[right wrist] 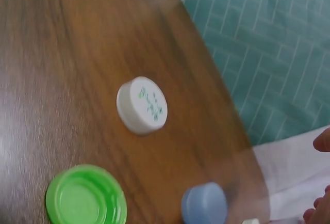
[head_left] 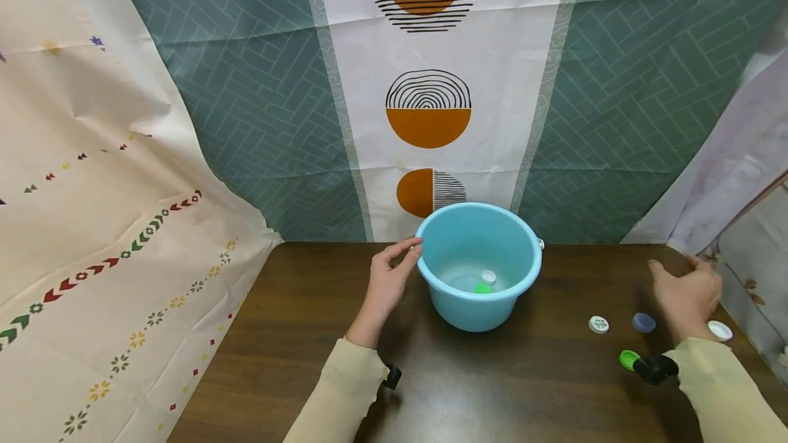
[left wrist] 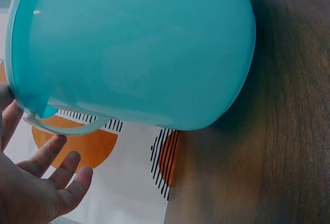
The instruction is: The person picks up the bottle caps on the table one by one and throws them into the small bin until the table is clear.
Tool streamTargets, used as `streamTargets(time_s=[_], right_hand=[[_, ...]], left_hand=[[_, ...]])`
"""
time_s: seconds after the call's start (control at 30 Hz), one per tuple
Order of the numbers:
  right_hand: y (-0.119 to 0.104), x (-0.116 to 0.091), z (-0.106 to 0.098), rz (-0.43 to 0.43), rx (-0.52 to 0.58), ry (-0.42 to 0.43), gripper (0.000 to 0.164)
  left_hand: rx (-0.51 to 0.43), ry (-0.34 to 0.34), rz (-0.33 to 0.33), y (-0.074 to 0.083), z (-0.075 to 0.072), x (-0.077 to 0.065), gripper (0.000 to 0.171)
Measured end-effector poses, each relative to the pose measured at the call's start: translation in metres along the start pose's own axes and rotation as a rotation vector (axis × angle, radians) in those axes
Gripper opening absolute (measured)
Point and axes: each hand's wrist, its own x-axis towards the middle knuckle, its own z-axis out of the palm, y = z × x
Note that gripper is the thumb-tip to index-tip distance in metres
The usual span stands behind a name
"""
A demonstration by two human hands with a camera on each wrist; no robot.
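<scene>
A light-blue bucket [head_left: 474,313] stands on the table with its opening upward. At its left rim my left hand [head_left: 390,279] pinches the edge between thumb and fingers; in the left wrist view the other fingers [left wrist: 72,190] spread beside the bucket handle [left wrist: 72,129]. Inside lie a white cap [head_left: 488,277] and a green cap [head_left: 483,288]. My right hand [head_left: 686,292] hovers over the table's right side, thumb and fingers apart, nothing showing between them. Around it lie a printed white cap [head_left: 598,324], a blue cap [head_left: 644,323], a green cap [head_left: 628,359] and another white cap [head_left: 719,331].
The dark wooden table [head_left: 295,361] ends at a patterned green and white cloth [head_left: 258,122] behind the bucket. A cream embroidered cloth [head_left: 123,258] hangs at the left, and pale fabric [head_left: 751,238] borders the right edge.
</scene>
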Motion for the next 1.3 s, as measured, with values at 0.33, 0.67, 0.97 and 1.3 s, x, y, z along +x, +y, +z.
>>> streamTargets(time_s=[0.33,0.67,0.97,1.3], right_hand=[[0.021,0.004,-0.006,0.047,-0.156,-0.133,0.085],[0.032,0.003,-0.004,0.056,-0.271,-0.210,0.089],[0.036,0.004,0.001,-0.034,-0.299,-0.205,0.072],[0.033,0.006,0.008,-0.064,-0.366,-0.243,0.062]], left_hand=[[-0.006,-0.022,-0.019,0.031,-0.002,-0.010,0.028],[-0.014,-0.044,-0.017,0.032,-0.003,-0.010,0.028],[-0.016,-0.048,-0.010,0.033,-0.003,-0.009,0.028],[-0.017,-0.040,-0.006,0.033,-0.002,-0.007,0.029]])
